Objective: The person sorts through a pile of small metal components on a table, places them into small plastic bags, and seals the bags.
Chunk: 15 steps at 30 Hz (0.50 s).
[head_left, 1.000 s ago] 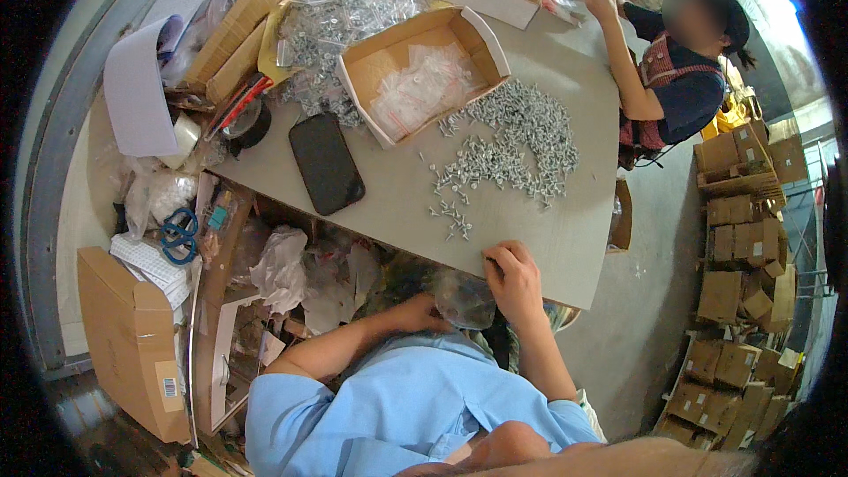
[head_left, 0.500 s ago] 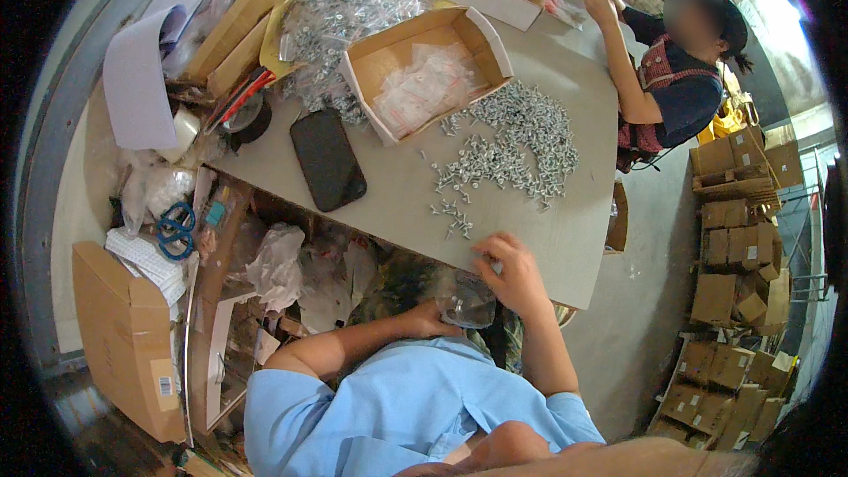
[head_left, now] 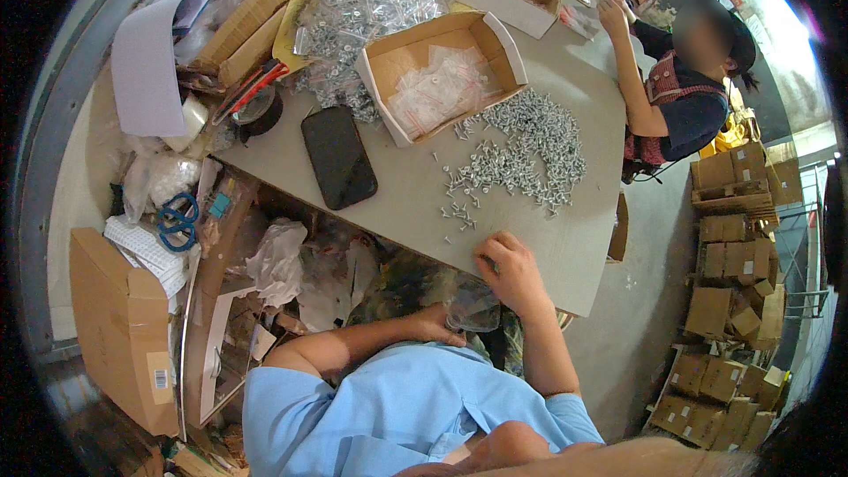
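I see shiny metal screws (head_left: 521, 155) on a matt grey table (head_left: 397, 199). The box (head_left: 439, 75) is rough brown cardboard, the phone (head_left: 338, 156) glossy black glass. My hands pinch a clear, crinkled plastic bag (head_left: 470, 309); my shirt (head_left: 397, 415) is smooth blue cloth.

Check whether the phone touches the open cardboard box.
Apart. The head view shows a strip of bare table between the phone and the box.

Both forearms raised from the lower edge, left hand (head_left: 439, 325) held low with fingers curled closed, right hand (head_left: 512, 269) extended further forward, knuckles up, fingers bent inward.
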Each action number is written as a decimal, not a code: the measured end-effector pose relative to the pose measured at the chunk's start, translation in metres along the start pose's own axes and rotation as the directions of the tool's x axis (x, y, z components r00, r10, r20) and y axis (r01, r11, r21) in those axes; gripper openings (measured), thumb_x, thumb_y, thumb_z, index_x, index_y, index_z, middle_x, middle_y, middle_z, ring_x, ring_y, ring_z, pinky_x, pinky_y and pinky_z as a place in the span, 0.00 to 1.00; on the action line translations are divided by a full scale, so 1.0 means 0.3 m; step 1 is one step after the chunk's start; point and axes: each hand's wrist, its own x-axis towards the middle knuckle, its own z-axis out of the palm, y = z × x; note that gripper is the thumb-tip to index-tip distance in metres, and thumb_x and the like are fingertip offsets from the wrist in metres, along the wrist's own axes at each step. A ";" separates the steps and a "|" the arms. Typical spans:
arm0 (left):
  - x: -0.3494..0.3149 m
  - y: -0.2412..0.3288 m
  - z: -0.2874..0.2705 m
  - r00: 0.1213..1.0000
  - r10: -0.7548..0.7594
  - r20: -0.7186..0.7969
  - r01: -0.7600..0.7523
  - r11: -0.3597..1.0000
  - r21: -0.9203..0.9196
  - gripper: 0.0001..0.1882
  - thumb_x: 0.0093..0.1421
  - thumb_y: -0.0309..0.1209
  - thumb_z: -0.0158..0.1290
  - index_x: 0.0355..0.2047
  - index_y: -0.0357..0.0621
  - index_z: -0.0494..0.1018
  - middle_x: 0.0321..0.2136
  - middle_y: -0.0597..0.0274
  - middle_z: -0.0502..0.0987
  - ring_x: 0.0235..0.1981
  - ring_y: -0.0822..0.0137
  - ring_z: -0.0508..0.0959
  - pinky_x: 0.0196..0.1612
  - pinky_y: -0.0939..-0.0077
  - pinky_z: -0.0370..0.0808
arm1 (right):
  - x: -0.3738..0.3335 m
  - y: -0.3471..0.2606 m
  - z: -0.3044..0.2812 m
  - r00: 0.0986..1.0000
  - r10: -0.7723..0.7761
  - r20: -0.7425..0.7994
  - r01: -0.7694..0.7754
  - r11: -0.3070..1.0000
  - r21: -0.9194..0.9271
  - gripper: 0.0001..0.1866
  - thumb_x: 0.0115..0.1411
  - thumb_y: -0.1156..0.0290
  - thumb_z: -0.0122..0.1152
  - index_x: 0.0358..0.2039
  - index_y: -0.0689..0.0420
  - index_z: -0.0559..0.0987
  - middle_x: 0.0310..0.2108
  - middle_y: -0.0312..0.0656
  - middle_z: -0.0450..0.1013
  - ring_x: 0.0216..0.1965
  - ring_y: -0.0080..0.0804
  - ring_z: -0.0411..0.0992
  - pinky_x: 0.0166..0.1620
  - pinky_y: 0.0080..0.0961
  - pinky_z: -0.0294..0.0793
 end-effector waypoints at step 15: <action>0.025 -0.038 0.031 0.982 -0.043 -0.184 0.064 0.992 0.107 0.25 0.48 0.39 0.61 0.43 0.36 0.72 0.39 0.49 0.77 0.39 0.57 0.76 0.45 0.66 0.71 | 0.117 0.007 0.089 0.948 0.035 -0.316 -0.056 0.997 -0.058 0.10 0.48 0.70 0.63 0.31 0.58 0.76 0.32 0.45 0.71 0.32 0.44 0.71 0.36 0.34 0.71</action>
